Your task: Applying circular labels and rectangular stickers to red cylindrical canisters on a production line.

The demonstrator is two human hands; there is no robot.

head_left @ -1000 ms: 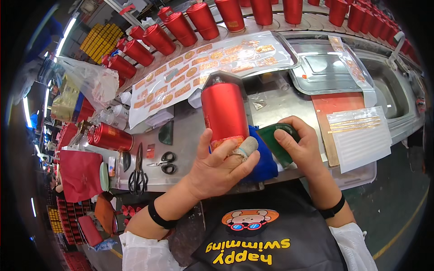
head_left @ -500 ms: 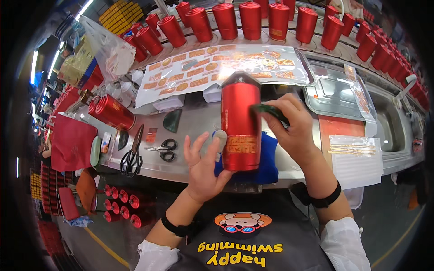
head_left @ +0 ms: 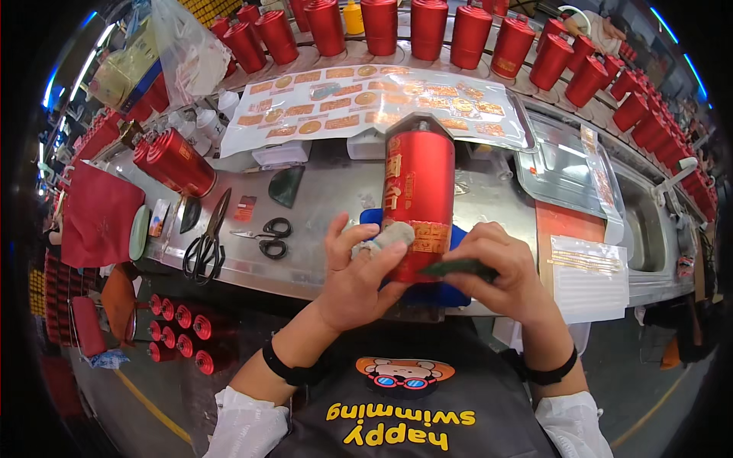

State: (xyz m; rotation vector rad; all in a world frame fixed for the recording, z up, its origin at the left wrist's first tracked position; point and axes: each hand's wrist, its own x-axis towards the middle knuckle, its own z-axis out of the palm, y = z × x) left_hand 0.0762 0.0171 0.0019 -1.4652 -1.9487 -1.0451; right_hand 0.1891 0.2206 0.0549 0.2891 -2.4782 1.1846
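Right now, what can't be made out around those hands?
In the head view:
Blue cloth: its middle is hidden by the red canister.
Canister's lower left side: partly covered by the left hand.
Green tool: its held end is covered by the right hand.
Back-row container: top cut off by the upper edge.

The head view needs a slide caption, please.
Left hand on a red canister, right hand holding green tool near its gold label.

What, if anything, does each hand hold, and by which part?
The right hand pinches the green scraper at its right end, between thumb and fingers. The left hand holds the red canister near its lower end.
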